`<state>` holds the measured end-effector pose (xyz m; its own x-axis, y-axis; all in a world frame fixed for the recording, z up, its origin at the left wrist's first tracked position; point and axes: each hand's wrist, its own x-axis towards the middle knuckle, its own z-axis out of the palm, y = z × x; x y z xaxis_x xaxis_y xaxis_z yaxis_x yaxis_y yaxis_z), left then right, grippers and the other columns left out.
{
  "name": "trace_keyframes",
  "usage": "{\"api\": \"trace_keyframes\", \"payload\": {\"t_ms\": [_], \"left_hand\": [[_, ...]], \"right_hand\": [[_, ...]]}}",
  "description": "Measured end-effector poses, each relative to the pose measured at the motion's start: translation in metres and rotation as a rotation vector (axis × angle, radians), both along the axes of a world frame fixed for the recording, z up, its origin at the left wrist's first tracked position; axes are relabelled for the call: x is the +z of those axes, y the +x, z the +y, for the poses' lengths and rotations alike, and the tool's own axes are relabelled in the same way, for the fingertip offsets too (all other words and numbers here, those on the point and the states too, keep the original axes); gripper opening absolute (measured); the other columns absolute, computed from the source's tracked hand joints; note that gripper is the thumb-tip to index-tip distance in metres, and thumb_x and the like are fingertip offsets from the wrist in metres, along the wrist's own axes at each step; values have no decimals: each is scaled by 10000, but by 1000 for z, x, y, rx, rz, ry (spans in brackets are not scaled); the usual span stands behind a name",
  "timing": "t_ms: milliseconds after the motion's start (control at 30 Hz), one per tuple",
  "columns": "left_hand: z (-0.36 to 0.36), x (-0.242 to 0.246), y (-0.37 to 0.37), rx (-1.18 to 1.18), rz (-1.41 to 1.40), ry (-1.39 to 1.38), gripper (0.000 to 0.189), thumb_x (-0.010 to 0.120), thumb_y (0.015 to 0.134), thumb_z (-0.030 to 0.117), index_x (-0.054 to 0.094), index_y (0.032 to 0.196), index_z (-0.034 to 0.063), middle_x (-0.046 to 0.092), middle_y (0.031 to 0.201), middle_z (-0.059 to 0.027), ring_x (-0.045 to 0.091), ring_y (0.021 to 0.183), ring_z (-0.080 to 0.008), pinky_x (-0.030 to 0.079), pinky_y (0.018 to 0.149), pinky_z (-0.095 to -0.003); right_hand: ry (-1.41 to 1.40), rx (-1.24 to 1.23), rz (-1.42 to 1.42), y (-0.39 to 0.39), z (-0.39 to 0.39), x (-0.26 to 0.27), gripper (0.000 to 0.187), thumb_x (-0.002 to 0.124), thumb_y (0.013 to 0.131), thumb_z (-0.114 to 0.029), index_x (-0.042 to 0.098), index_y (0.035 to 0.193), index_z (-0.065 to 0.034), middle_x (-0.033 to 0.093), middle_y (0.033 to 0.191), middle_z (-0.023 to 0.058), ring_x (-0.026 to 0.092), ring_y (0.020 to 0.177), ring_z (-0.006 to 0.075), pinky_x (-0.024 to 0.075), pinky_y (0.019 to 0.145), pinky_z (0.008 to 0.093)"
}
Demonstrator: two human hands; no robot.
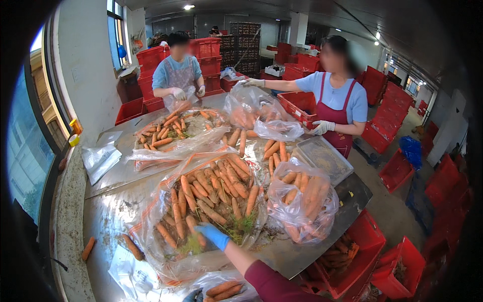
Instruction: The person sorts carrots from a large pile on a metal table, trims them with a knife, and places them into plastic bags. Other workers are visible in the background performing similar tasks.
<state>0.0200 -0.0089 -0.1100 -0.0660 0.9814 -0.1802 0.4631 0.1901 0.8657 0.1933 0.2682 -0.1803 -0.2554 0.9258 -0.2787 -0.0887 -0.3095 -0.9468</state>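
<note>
My right hand (pixel 213 234), in a blue glove, reaches into a large open plastic bag (pixel 151 222) of loose carrots, its fingers closed around a carrot (pixel 199 238) beside blurred green tops. At the bottom edge my left hand (pixel 194 296), also gloved, is only partly visible, at the side of a smaller clear bag with carrots (pixel 224 290); its fingers are mostly hidden. Many carrots (pixel 215 181) lie heaped in the large bag, soil among them. To its right stands a filled clear plastic bag of carrots (pixel 302 204).
Two gloved co-workers (pixel 177 71) (pixel 337 90) stand across the metal table (pixel 109 211), handling plastic bags. A clear plastic tub (pixel 322 158) sits at the right. Flat plastic bags (pixel 100 160) lie at the left. Red crates (pixel 351 256) stand beside the table's right edge.
</note>
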Motion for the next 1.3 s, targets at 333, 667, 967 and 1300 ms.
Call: {"api": "trace_keyframes", "payload": {"t_ms": [333, 667, 967, 1300], "left_hand": [[19, 15, -1, 28, -18, -46, 203, 554, 918, 65, 644, 1072, -31, 678, 1032, -160, 633, 972, -225, 493, 870, -326], [9, -1, -5, 81, 61, 185, 182, 612, 873, 82, 699, 1019, 18, 711, 922, -119, 663, 814, -178, 508, 746, -291], [29, 48, 10, 34, 264, 354, 231, 608, 835, 66, 659, 1060, 50, 652, 949, -147, 633, 819, -335, 507, 734, -385], [69, 116, 42, -138, 583, 622, 412, 634, 772, 141, 576, 1180, 121, 621, 999, -76, 601, 819, -277, 449, 703, -380]], "right_hand": [[-378, -252, 429, 51, -53, 4, 238, 608, 917, -261, 510, 1013, -66, 587, 790, 72, 494, 514, 139, 398, 412, 280], [-280, -367, 132, 92, -83, 10, 130, 680, 856, -159, 595, 838, -62, 570, 647, 32, 482, 463, 124, 382, 423, 273], [427, -299, -334, 88, -114, 60, 287, 727, 809, -94, 569, 1029, -1, 614, 907, 48, 538, 773, 112, 462, 672, 270], [467, -109, -400, 53, -171, 136, 305, 786, 741, -173, 629, 934, 4, 680, 821, 121, 614, 741, 121, 500, 671, 306]]}}
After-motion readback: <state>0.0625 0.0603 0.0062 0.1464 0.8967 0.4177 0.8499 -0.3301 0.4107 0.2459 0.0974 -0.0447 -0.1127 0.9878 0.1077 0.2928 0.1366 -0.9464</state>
